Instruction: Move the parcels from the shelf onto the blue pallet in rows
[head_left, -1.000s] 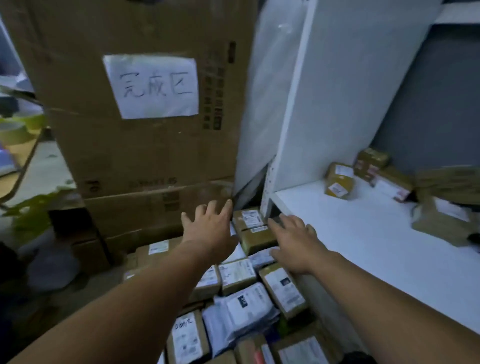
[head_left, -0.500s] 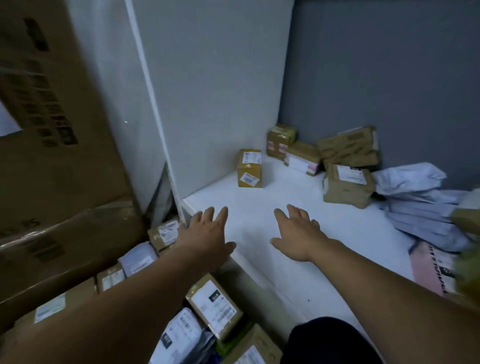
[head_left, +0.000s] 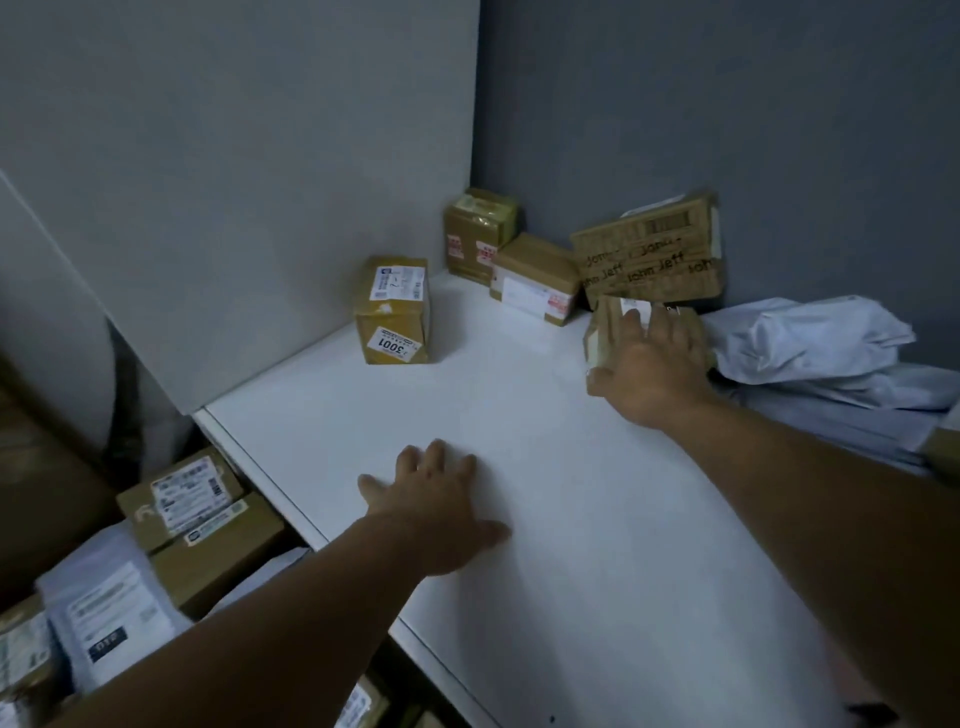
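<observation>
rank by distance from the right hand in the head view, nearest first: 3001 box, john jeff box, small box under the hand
1. small box, gripped by the right hand
2. john jeff box, just behind it
3. 3001 box, far to the left

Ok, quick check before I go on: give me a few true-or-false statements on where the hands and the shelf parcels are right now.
1. The right hand is on a brown parcel on the white shelf. True.
2. The left hand holds a parcel. False: it is spread flat over bare shelf, holding nothing.
3. The parcel labelled 3001 stands near the side panel at the shelf's left, apart from both hands. True.
4. The shelf holds only cardboard boxes. False: pale mailer bags lie at the right.
5. The taped box printed "John Jeff" lies at the shelf's front edge. False: it is at the back, against the grey wall.
</observation>
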